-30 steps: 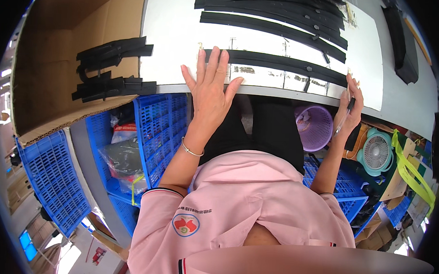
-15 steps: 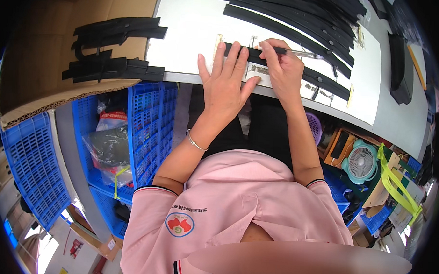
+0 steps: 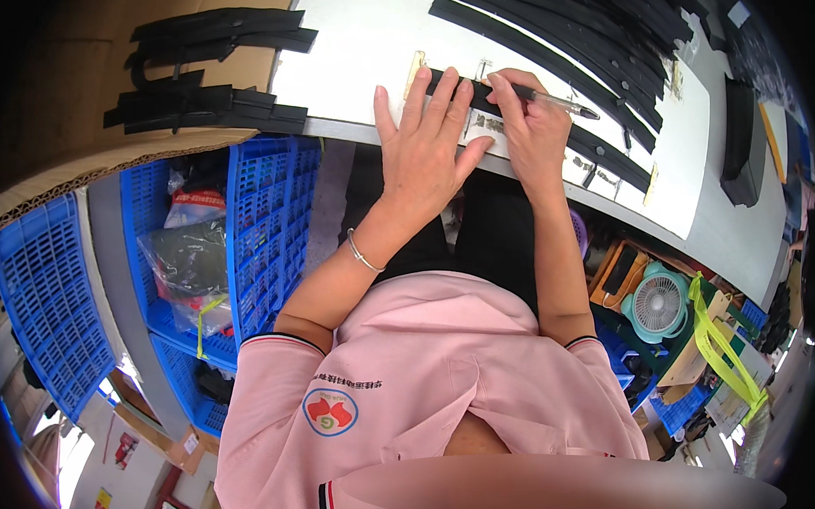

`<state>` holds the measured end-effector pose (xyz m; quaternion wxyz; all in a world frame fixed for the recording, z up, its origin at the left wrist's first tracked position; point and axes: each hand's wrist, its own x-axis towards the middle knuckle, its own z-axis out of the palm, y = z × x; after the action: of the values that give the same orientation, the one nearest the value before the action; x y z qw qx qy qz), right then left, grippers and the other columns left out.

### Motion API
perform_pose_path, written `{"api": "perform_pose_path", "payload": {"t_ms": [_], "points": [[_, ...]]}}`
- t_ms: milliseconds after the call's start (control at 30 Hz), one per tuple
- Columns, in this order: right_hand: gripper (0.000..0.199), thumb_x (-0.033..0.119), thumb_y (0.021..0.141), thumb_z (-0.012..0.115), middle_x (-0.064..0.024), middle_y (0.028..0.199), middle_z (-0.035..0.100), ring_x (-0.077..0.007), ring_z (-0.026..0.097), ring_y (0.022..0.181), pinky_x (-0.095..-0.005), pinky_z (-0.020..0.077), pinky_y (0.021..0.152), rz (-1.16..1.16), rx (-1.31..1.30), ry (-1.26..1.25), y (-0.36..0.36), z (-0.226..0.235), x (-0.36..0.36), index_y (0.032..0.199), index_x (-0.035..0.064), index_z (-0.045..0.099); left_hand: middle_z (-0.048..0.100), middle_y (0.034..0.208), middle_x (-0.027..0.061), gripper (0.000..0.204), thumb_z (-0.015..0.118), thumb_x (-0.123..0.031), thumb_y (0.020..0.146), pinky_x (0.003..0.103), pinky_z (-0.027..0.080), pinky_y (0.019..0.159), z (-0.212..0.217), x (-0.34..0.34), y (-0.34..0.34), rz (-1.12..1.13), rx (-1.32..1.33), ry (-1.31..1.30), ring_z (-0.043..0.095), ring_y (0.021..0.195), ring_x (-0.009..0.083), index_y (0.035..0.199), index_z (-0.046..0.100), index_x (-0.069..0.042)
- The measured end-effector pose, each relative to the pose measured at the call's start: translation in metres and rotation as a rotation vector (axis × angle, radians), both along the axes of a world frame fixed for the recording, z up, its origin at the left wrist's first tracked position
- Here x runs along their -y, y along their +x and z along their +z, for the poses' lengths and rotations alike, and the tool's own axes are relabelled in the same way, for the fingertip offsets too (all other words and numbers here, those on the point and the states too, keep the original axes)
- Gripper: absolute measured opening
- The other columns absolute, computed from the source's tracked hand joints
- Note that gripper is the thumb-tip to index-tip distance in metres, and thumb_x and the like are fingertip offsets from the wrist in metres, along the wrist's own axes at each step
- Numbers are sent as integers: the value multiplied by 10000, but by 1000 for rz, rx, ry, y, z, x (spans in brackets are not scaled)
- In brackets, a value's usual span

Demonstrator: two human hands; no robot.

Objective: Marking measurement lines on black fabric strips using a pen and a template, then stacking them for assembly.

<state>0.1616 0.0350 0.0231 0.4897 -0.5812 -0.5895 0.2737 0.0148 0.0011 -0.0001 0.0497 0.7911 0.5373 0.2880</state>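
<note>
A black fabric strip [image 3: 600,152] lies along the near side of a white sheet [image 3: 356,60] with dark marks drawn on it. My left hand [image 3: 421,161] rests flat with fingers spread, its fingertips over the strip's left end. Just to its right, my right hand [image 3: 534,138] is closed around a pen [image 3: 563,104] with a dark grip and a clear barrel. The pen's clear end points right. Its tip is by the strip, hidden by my fingers. Farther back, several more black strips [image 3: 558,64] lie side by side, some with small round snaps.
At the left, more black strips [image 3: 210,111] rest on an open cardboard box [image 3: 72,90]. Blue plastic crates [image 3: 274,232] stand below the table's left part. A black block-shaped item [image 3: 743,150] lies at the right. Under the table is a turquoise fan [image 3: 659,304].
The whole view has shifted slightly. Both hands keep nearly the same place on the strip, and the pen in my right hand has tilted a little.
</note>
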Motion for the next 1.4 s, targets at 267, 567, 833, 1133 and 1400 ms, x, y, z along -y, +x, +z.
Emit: {"api": "perform_pose_path", "payload": {"t_ms": [267,567,833,1133,1400], "points": [[225,99,936,693,-77,812,749,-105,652,608,-250,479,539,136,-97,-59,12,-4,3,809,-84,726,527,1486,101,634,751,-417,859,705,173,1143,-1,-2,1,-1,-17,-1,406,1439,326,1367,625,-58],[188,130,980,654,-23,742,700,-49,575,632,-214,433,556,191,-71,-96,21,-2,7,924,-22,749,530,1480,104,648,750,-411,863,678,120,1163,-1,-1,3,-3,-40,-18,396,1447,330,1387,604,-59],[164,117,985,659,-8,673,671,-20,522,561,-216,391,497,-239,52,104,84,3,31,912,-7,736,540,1471,113,622,736,-402,898,649,74,1185,-1,-1,2,-13,-48,-18,387,1452,339,1385,601,-40],[235,129,966,686,-23,709,700,-39,515,523,-234,381,478,-244,129,53,85,0,28,814,-49,712,519,1494,132,625,718,-393,922,656,46,1186,3,-1,1,-29,-72,-57,345,1481,353,1406,580,-22],[187,135,959,697,-27,634,663,-46,538,512,-231,411,488,-233,180,75,86,-1,26,853,-17,721,614,1379,133,433,745,-199,901,503,316,1160,24,-4,48,-220,272,-28,522,1316,338,1307,673,-68]]}}
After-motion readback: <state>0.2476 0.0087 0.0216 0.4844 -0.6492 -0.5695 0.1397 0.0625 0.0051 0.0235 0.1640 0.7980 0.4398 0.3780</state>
